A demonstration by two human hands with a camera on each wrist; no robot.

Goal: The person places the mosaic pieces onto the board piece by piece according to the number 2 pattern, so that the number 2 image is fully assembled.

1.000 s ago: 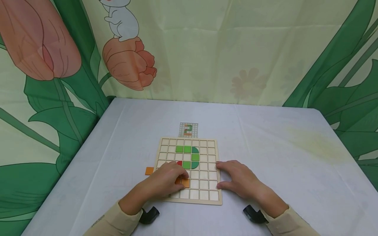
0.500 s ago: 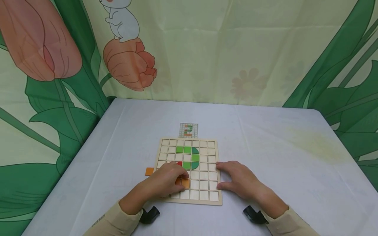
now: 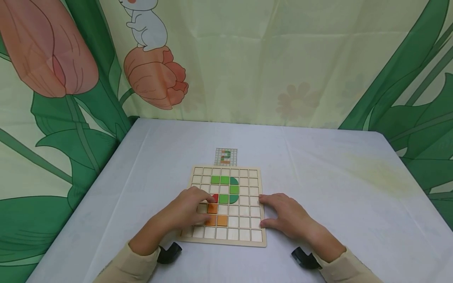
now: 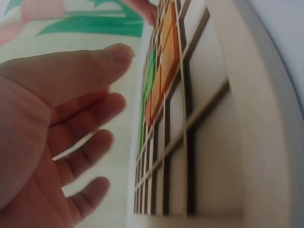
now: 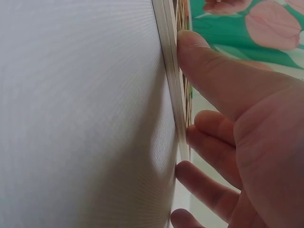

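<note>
A wooden grid board [image 3: 244, 243] lies on the table with coloured tiles in its cells. Green square tiles [image 3: 234, 189] and dark green rounded tiles [image 3: 234, 199] form a hook shape, beside a red tile [image 3: 214, 197]. Below it sit orange square tiles [image 3: 222, 221]. My left hand [image 3: 184, 208] is over the board's left side, holding nothing; in the left wrist view its fingers are apart and loosely bent. It hides the spot left of the board. My right hand [image 3: 288, 214] rests its thumb and fingertips on the board's right edge.
A small pattern card [image 3: 225, 157] showing a coloured figure on a grid lies just beyond the board. A white cloth [image 3: 318, 165] covers the table, with a faint yellowish stain on the right. A printed curtain [image 3: 247, 70] hangs behind.
My left hand has moved left, off the orange tiles, uncovering one in the cell under the red tile. The loose orange tile left of the board is now out of sight. The right hand stays put.
</note>
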